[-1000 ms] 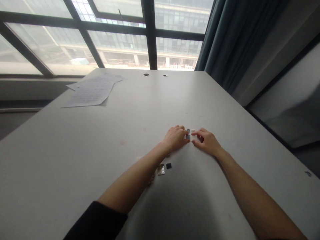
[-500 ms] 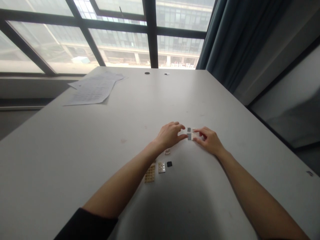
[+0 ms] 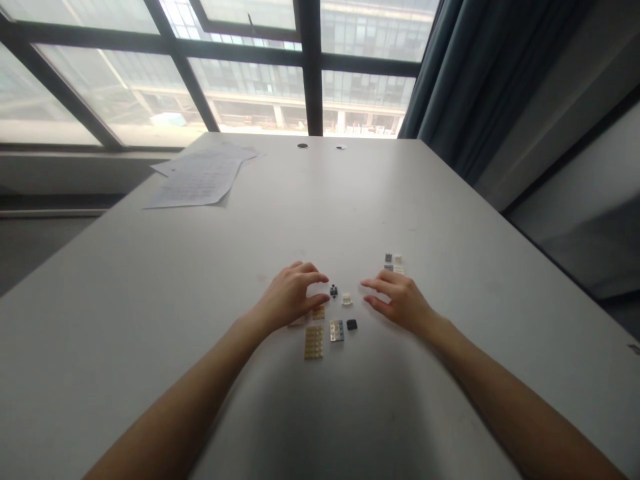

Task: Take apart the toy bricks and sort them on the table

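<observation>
While the left hand (image 3: 290,297) parts its thumb and fingers just beside a small dark piece (image 3: 334,291), the right hand (image 3: 400,300) is spread too.
Between the hands sits a white piece (image 3: 347,300); closer to the body than the fingertips lie a tan plate (image 3: 313,343), a tan-and-grey plate (image 3: 337,331) and a black piece (image 3: 352,325). Just beyond the right fingers, grey and white pieces (image 3: 389,257) are grouped.

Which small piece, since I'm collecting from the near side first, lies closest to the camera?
The studded tan plate, lowest in the picture; every other piece, even the two-tone plate to its right, ends farther back.
</observation>
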A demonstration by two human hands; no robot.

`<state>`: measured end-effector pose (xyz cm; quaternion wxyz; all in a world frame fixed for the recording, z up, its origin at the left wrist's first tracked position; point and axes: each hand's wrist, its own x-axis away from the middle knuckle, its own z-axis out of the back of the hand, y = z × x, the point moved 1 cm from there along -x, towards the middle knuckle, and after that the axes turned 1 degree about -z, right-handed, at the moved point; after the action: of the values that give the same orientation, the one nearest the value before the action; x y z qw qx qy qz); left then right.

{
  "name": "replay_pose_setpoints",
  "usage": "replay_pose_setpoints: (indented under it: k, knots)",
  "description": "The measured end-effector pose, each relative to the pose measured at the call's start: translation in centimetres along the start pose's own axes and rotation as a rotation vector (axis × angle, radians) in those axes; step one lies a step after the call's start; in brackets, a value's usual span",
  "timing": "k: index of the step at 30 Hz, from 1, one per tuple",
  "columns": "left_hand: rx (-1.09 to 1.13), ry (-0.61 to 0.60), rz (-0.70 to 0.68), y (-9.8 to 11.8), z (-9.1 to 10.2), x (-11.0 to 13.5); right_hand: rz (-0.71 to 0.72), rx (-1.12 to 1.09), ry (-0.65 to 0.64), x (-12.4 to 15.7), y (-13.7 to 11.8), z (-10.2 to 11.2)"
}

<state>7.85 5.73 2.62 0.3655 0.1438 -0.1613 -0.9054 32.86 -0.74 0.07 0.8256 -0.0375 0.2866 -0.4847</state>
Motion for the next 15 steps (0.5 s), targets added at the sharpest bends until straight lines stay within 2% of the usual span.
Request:
replay_pose_setpoints:
  k: [2,6,15]
  knots:
    - [-0.050,-0.031,0.001,0.4,-0.6,-0.5,0.078,0.052,-0.079,-0.1,-1.6,-0.9]
    - [-0.114,-0.037,0.016,0.7,-1.3,-1.4,0.080,0.110,-0.177,0.0,-3.0,-1.8]
    - [-0.121,-0.029,0.054,0.3,-2.0,-2.5,0.039,0.142,-0.131,0.3,-1.7,-1.1]
